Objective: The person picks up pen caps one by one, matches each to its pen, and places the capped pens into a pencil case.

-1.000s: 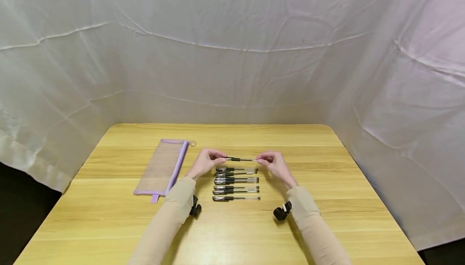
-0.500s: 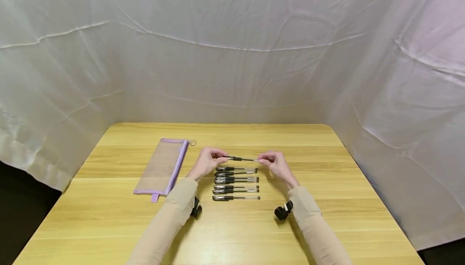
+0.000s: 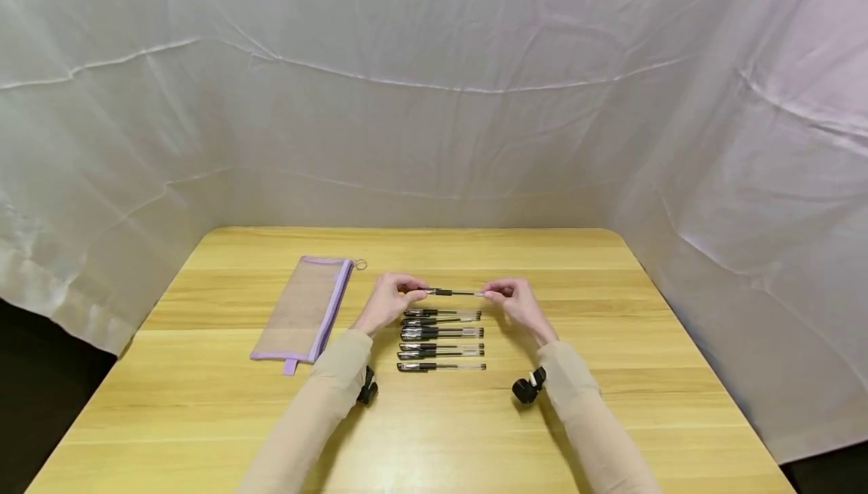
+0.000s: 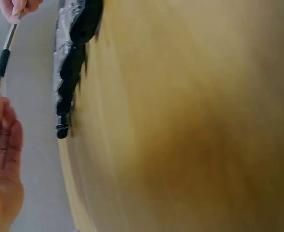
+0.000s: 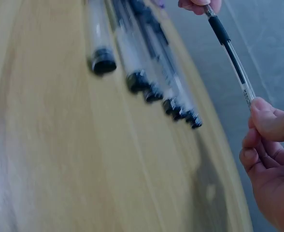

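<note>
In the head view a clear gel pen with a black grip (image 3: 444, 292) is held level beyond a row of similar pens. My left hand (image 3: 388, 303) pinches its left end between thumb and fingers. The thumb and fingers of my right hand (image 3: 518, 307) pinch the clear right end. Seen from the right wrist, the pen's barrel (image 5: 236, 63) shows a dark refill inside, and the right thumb presses on its near end. Several gel pens (image 3: 441, 333) lie side by side on the table below, dark ends to the left, clear barrels to the right.
A purple-edged mesh zip pouch (image 3: 301, 309) lies flat to the left of the pens, with a metal ring (image 3: 361, 264) at its far corner. The wooden table (image 3: 434, 434) ends at a pale hanging curtain (image 3: 434, 140) behind and at the sides.
Both hands keep their pinch on the pen, which has shifted very slightly to the right and away. The row of pens and the pouch stay where they were.
</note>
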The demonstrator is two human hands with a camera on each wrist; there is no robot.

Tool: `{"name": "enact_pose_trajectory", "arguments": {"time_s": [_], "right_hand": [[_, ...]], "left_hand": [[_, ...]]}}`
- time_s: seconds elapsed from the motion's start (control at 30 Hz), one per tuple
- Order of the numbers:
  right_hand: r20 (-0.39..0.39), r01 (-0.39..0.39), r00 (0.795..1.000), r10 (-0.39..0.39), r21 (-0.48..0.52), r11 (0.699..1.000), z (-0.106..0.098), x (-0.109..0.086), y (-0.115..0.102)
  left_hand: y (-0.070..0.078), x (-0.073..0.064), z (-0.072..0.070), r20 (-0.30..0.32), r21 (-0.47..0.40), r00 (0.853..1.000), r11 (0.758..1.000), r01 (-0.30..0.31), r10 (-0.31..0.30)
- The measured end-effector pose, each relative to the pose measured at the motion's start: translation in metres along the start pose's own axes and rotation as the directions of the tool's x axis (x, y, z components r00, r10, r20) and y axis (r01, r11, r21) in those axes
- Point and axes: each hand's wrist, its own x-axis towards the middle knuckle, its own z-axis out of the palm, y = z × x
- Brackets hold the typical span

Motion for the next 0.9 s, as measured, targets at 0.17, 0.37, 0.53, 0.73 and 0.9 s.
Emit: {"name": "enact_pose_trajectory", "arguments": {"time_s": [0.17,0.37,0.53,0.73,0.9], "right_hand": [[-0.007,-0.08,0.997,0.08,-0.009,0.997,0.004,0.005,0.004],[-0.035,-0.113,0.993,0.113,-0.017,0.993,0.006,0.007,0.007],[-0.047,-0.148,0.988,0.146,-0.029,0.989,0.009,0.009,0.006],[-0.053,-0.171,0.984,0.168,-0.045,0.984,0.008,0.009,0.006],[-0.043,-0.153,0.988,0.151,-0.06,0.986,0.005,0.002,0.004]], "left_hand": [[-0.005,0.005,0.003,0.016,0.153,1.0,0.988,0.006,-0.008],[-0.009,0.004,0.002,0.012,0.168,0.999,0.985,0.032,-0.035],[-0.009,0.002,0.001,-0.014,0.155,0.999,0.987,0.045,-0.043],[-0.005,0.003,0.002,-0.026,0.155,0.985,0.973,0.17,-0.168],[0.002,-0.007,-0.012,-0.032,0.181,0.974,0.957,0.227,-0.225]]}}
